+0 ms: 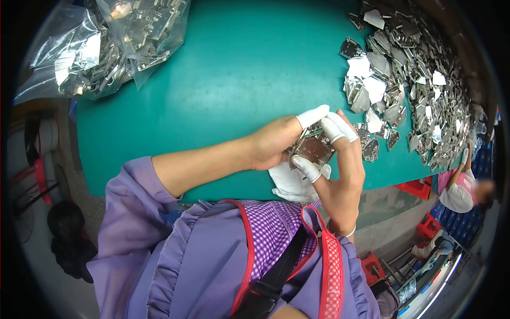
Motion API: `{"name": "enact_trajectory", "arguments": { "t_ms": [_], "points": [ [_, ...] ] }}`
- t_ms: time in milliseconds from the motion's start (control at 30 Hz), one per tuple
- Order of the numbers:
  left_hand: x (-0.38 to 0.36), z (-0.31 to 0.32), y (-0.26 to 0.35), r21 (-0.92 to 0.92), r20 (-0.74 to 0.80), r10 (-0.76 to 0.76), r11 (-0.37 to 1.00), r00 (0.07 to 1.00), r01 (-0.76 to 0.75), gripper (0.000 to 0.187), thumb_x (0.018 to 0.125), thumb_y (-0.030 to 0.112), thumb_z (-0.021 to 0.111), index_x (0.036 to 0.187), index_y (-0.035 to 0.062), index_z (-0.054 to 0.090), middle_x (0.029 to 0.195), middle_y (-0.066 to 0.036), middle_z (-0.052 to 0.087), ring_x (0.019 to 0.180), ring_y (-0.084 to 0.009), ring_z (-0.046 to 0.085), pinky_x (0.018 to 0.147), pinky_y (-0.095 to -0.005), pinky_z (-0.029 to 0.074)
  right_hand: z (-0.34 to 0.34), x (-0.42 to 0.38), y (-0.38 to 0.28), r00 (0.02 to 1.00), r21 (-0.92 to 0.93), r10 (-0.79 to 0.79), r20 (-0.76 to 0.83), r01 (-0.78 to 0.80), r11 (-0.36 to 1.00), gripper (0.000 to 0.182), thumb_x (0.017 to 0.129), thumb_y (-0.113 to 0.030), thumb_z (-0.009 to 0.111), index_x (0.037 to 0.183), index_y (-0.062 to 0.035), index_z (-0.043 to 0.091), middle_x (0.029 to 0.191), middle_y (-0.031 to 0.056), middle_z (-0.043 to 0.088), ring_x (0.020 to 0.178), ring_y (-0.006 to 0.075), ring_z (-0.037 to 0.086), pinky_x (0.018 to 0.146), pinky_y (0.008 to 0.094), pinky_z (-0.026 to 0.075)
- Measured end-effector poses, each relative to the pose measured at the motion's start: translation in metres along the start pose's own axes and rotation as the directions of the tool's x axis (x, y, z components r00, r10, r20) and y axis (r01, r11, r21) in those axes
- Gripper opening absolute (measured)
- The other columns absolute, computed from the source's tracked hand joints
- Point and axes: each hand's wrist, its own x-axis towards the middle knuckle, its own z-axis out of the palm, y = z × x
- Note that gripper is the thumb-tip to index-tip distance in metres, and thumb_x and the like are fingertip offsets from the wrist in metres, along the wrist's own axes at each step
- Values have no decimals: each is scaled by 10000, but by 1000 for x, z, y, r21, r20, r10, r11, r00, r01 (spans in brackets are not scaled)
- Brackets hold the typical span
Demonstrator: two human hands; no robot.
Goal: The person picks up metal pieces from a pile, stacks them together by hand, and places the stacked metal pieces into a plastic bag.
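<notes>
Between my two hands, above the green table, is a flat metal part (314, 150) with a dark, shiny face. My left hand (276, 139) grips its left side, with a white finger cot on the thumb. On the other side, my right hand (340, 159) pinches the part between thumb and fingers, which also wear white finger cots. Below the part, a white cloth or glove (292, 183) lies at the table's near edge. The left hand's other fingers are mostly hidden behind the part.
A large pile of similar metal parts (435, 114) covers the right of the green table (228, 69). Clear plastic bags (114, 50) full of small metal parts lie at the upper left. A co-worker (459, 191) is at the far right, near red stools (427, 226).
</notes>
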Motion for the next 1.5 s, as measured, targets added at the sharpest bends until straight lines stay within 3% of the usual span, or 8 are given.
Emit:
{"name": "enact_trajectory", "arguments": {
  "t_ms": [267, 367, 533, 700, 933, 1067, 1333, 1500],
  "points": [
    [0, 0, -1, 50, 64, 8, 999, 998, -11, 515, 971, 489, 344, 1149, 47, 539, 1023, -44, 621, 838, -105, 614, 722, -251, 521, -1, -2, -4, 958, 191, 264, 110, -281, 941, 614, 658, -72, 786, 1196, 12, 501, 1209, 186, 541, 1214, 371, 475, 1004, 427, 383],
    [1, 0, -1, 28, 62, 20, 999, 998, -22, 548, 970, 502, 328, 1191, 36, 511, 1059, -50, 606, 890, -112, 608, 773, -264, 517, 2, -3, 3, 982, 201, 169, 87, -183, 962, 611, 661, -37, 767, 1206, 10, 496, 1221, 176, 544, 1234, 359, 460, 1050, 436, 333],
    [3, 1, 0, -102, 65, -45, 993, 997, 51, 495, 950, 540, 332, 1117, 128, 551, 984, -36, 627, 849, -139, 638, 719, -331, 554, 4, -6, 9, 965, 606, 261, -8, -203, 769, 614, 628, -12, 762, 1186, 36, 512, 1234, 219, 543, 1244, 320, 467, 1083, 442, 283],
    [2, -4, 5, -209, 145, -74, 972, 987, 104, 462, 967, 494, 338, 979, 93, 567, 884, -34, 625, 752, -137, 630, 672, -305, 548, -11, 1, 12, 971, 315, -148, 186, 84, 945, 566, 626, -19, 755, 1155, 0, 553, 1202, 159, 579, 1223, 339, 489, 1076, 511, 275],
    [3, -7, 2, -271, 164, -41, 959, 986, 85, 392, 977, 443, 372, 894, 114, 568, 840, 5, 622, 720, -87, 610, 628, -255, 530, 2, -1, 9, 990, 291, -124, 74, 97, 952, 526, 609, 14, 754, 1099, 2, 564, 1175, 161, 584, 1173, 345, 523, 1059, 527, 307],
    [5, -2, -1, -169, 124, -30, 984, 992, 51, 428, 975, 447, 374, 1018, 72, 578, 890, -39, 640, 736, -115, 632, 624, -256, 539, 4, -6, 9, 997, 273, -76, -1, 74, 959, 543, 601, 27, 764, 1107, 10, 569, 1166, 186, 588, 1040, 310, 586, 886, 382, 472],
    [-7, 9, 3, -49, 76, -51, 997, 996, 55, 477, 943, 527, 402, 1110, 95, 520, 1014, -59, 598, 864, -150, 597, 718, -326, 509, 9, -14, 16, 991, 283, -6, -135, 45, 958, 670, 609, 2, 824, 1190, 40, 492, 1172, 156, 548, 1073, 247, 559, 926, 359, 460],
    [-2, 4, -10, 7, 163, 161, 986, 973, -165, 478, 980, 437, 381, 1285, 70, 420, 1133, -65, 546, 954, -110, 576, 789, -273, 506, 8, -16, 14, 998, 229, 15, -65, 0, 973, 736, 613, -49, 837, 1234, 36, 451, 1239, 171, 522, 1148, 251, 521, 978, 350, 422]
  ]
}}
